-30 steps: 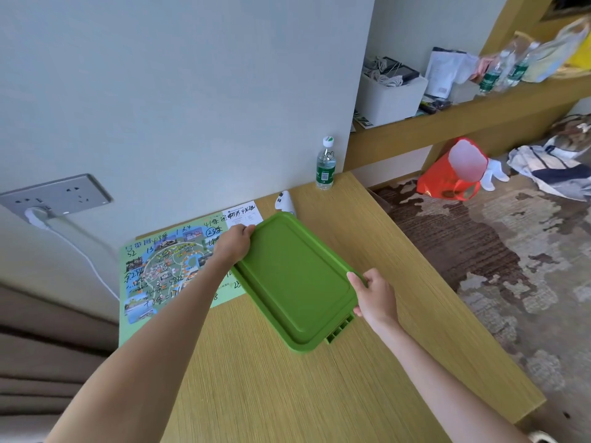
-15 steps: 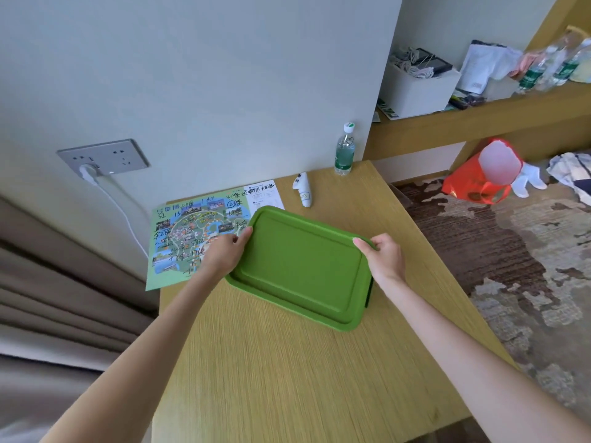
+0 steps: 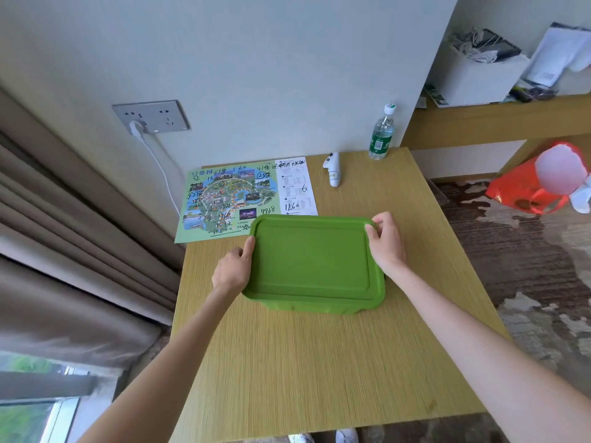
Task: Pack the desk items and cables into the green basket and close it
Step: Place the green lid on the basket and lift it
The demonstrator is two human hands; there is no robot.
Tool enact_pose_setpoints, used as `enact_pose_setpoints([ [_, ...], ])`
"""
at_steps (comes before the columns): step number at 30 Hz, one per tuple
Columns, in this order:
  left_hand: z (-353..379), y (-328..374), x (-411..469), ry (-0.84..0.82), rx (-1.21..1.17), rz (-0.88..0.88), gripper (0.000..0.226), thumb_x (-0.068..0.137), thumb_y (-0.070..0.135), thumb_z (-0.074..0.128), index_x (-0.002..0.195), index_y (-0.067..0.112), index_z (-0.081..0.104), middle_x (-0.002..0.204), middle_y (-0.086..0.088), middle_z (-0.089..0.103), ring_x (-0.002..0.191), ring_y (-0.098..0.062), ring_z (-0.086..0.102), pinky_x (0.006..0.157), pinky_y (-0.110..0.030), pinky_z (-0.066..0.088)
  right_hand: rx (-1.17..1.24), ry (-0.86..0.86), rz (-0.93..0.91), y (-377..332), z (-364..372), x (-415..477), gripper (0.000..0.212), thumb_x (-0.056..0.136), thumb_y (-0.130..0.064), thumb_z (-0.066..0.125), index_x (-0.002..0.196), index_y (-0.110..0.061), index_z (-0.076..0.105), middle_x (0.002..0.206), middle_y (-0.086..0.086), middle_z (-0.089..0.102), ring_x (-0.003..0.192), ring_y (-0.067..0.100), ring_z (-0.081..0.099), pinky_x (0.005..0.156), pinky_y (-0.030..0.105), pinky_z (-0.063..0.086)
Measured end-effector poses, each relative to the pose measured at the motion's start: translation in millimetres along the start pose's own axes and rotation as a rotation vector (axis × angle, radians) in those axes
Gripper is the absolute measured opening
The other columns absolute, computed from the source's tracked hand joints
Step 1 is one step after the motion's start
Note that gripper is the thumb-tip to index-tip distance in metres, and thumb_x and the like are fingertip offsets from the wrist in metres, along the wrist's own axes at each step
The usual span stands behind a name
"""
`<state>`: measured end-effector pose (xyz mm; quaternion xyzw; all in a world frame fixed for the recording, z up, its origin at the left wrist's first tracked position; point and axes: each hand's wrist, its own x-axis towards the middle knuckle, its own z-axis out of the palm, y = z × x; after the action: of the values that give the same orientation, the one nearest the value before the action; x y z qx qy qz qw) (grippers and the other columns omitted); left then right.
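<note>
The green basket [image 3: 311, 310] stands in the middle of the wooden desk [image 3: 319, 362], with its flat green lid [image 3: 311, 260] lying over its top. What is inside is hidden. My left hand [image 3: 233, 266] holds the lid's left edge, thumb on the rim. My right hand [image 3: 385, 241] grips the far right corner of the lid, fingers curled over the edge. A white handheld controller [image 3: 333, 169] lies on the desk behind the basket, near the wall.
A colourful map sheet [image 3: 230, 199] lies at the desk's back left, partly under the basket. A water bottle [image 3: 381, 134] stands at the back by the wall. A white cable [image 3: 160, 167] hangs from the wall socket. Curtains hang on the left; a red bag [image 3: 531, 187] lies on the carpet.
The lid, tilted and turned a second ago, now lies level and square over the basket. Both hands shifted along with it, still at its left and right edges.
</note>
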<state>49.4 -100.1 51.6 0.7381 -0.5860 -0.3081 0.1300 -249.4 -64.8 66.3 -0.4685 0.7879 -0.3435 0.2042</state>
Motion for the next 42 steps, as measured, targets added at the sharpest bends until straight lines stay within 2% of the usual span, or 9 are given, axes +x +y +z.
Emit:
enact_pose_setpoints([
  [3,3.2,-0.3,0.2,0.001,-0.035,-0.04,0.069,0.093,0.07,0.018,0.103,0.014,0.058,0.105,-0.016,0.062,0.094,-0.031,0.055,0.083,-0.041,0.042,0.029,-0.022,-0.101,12.7,3.2,-17.8,0.026,0.102,-0.017,0.044,0.127,-0.011,0.048,0.12,0.007,0.059,0.107,0.025,0.057,0.083,0.032,0.044],
  [5,4.5,-1.4,1.5,-0.021,-0.076,-0.051,0.069,0.093,0.07,0.019,0.111,0.016,0.057,0.112,-0.016,0.061,0.101,-0.032,0.056,0.089,-0.043,0.042,0.112,-0.043,-0.071,17.2,6.2,-27.6,0.035,0.104,-0.024,0.038,0.138,-0.02,0.042,0.131,-0.001,0.055,0.112,0.016,0.053,0.09,0.032,0.043],
  [8,5.8,-2.7,1.3,-0.029,-0.154,-0.061,0.069,0.093,0.069,0.022,0.121,0.016,0.056,0.121,-0.016,0.061,0.11,-0.034,0.056,0.097,-0.046,0.042,0.154,-0.009,0.044,22.8,10.2,-31.2,0.042,0.101,-0.042,0.038,0.138,-0.022,0.042,0.132,-0.002,0.055,0.107,0.015,0.054,0.085,0.033,0.045],
  [10,6.9,-2.5,1.0,-0.032,-0.18,-0.058,0.067,0.094,0.068,0.023,0.125,0.018,0.054,0.124,-0.014,0.06,0.112,-0.033,0.055,0.098,-0.047,0.041,0.15,0.014,0.199,26.3,11.1,-32.0,0.053,0.095,-0.058,0.042,0.124,-0.015,0.051,0.112,0.001,0.061,0.086,0.015,0.057,0.068,0.03,0.044],
  [13,8.0,-2.5,0.8,-0.021,-0.201,-0.049,0.064,0.094,0.067,0.024,0.123,0.018,0.054,0.121,-0.013,0.06,0.11,-0.033,0.055,0.098,-0.048,0.041,0.122,0.038,0.283,31.2,10.4,-34.8,0.059,0.087,-0.07,0.043,0.072,-0.013,0.049,0.062,-0.003,0.049,0.051,0.016,0.045,0.047,0.025,0.028],
  [16,7.8,-2.0,0.3,0.015,-0.18,-0.042,0.062,0.094,0.067,0.026,0.112,0.015,0.055,0.112,-0.014,0.061,0.1,-0.033,0.056,0.091,-0.046,0.043,0.11,0.008,0.264,30.2,8.4,-37.0,0.059,0.089,-0.067,0.044,0.06,-0.016,0.035,0.052,-0.004,0.035,0.044,0.015,0.033,0.045,0.025,0.023],
  [27,-3.6,-3.5,10.5,0.041,-0.149,0.041,0.056,0.095,0.063,0.032,0.08,0.012,0.048,0.081,-0.009,0.057,0.075,-0.028,0.052,0.065,-0.036,0.039,0.044,-0.041,0.204,20.7,3.4,-27.7,0.059,0.093,-0.059,0.046,0.054,-0.018,0.029,0.048,-0.004,0.028,0.042,0.015,0.026,0.044,0.025,0.018],
  [34,-49.5,6.2,56.6,0.099,-0.214,0.027,0.065,0.093,0.065,0.036,0.083,0.005,0.057,0.08,-0.008,0.06,0.078,-0.029,0.056,0.069,-0.038,0.041,0.037,-0.027,0.197,-27.0,26.8,13.7,0.062,0.092,-0.063,0.045,0.053,-0.016,0.03,0.049,-0.002,0.034,0.045,0.017,0.031,0.046,0.029,0.02],
  [42,-114.4,4.2,131.7,0.218,-0.259,0.003,0.064,0.093,0.064,0.039,0.069,0.006,0.05,0.069,-0.006,0.055,0.075,-0.03,0.052,0.063,-0.036,0.036,0.08,-0.064,0.112,-110.6,72.9,87.0,0.063,0.09,-0.064,0.047,0.052,-0.017,0.029,0.049,-0.001,0.033,0.045,0.018,0.031,0.046,0.029,0.021],
])
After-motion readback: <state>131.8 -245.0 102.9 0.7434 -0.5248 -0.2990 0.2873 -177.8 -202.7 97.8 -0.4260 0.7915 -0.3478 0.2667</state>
